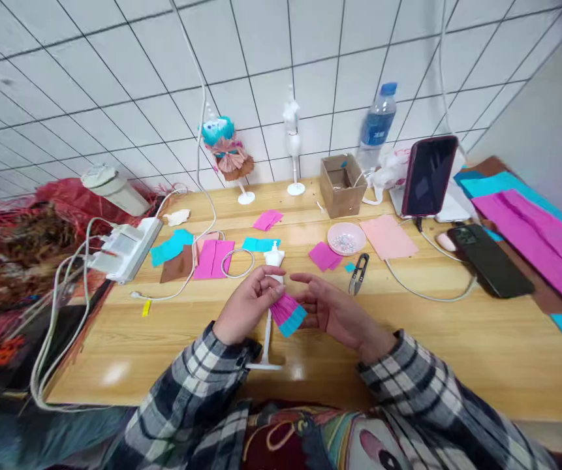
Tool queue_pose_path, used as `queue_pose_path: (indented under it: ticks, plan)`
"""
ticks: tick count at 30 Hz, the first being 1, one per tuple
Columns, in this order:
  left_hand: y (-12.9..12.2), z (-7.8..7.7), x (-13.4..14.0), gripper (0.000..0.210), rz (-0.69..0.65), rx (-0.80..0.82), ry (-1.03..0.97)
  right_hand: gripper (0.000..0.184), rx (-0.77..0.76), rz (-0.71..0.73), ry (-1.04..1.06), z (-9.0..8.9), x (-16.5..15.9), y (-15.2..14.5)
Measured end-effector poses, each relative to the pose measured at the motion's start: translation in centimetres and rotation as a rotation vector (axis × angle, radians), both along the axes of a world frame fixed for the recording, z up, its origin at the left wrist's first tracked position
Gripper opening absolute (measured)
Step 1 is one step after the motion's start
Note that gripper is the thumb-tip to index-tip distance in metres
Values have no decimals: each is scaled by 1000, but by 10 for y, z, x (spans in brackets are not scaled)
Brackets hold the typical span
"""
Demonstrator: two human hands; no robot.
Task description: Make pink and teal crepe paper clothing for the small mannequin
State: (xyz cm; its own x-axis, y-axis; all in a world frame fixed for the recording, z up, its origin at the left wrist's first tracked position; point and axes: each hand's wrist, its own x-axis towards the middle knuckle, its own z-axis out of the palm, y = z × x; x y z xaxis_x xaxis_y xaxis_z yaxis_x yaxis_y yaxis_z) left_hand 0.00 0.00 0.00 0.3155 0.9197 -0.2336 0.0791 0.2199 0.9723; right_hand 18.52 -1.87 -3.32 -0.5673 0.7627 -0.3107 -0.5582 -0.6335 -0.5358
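A: Head view first: what containers are there?
B: A pink dish (346, 239) holding small, clear, glittery bits. Behind it, a cardboard box (342, 189), open at the top, with a blue scrap and a pale, thin piece at its mouth.
A: And the others?
B: A bottle (377, 127) with a blue label and cap stands by the wall; how full it is, I can't tell. A pale cup (114, 188) leans at the left, its contents hidden.
A: Where's the pleated piece (288, 313)?
B: Between the hands, in front of the white doll stand (267, 336). The left hand (246, 303) has thumb and fingers pinched on its gathered end.
A: Which way does it point?
B: Its long axis slants down and right from that pinch, the magenta fanning out to a blue edge. The stand's axis runs nearly straight away from the wearer, base nearest; I can't tell whether the base touches the table (187, 352).
A: The right hand (334, 313)?
B: Thumb and fingers apart, just beside the pleats; contact is unclear.
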Motion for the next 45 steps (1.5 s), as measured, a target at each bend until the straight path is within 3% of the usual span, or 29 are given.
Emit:
queue_pose_path:
  ticks: [4, 11, 15, 19, 25, 33, 39, 45]
  plan:
    - [-1, -1, 1, 42, 65, 71, 19, 53, 9, -74, -91, -1, -7, -4]
    - [-2, 2, -2, 45, -31, 34, 55, 46, 27, -73, -268, -6, -4, -3]
    - [0, 2, -4, 46, -29, 32, 66, 56, 35, -73, -312, -4, -2, -3]
    - [0, 1, -3, 46, -9, 24, 34, 57, -12, -85, -205, -3, -3, -3]
    - [0, -2, 0, 45, 185, 62, -69, 52, -61, -131, 19, -5, -14, -8]
    - [-2, -4, 7, 45, 287, 124, -39, 71, 26, -174, -76, -9, -30, -15]
    - [-2, -6, 7, 47, 296, 108, -59, 70, 16, -176, -87, -9, -31, -15]
    - [-3, -5, 4, 48, 231, 72, -72, 55, 3, -241, -160, -6, -28, -13]
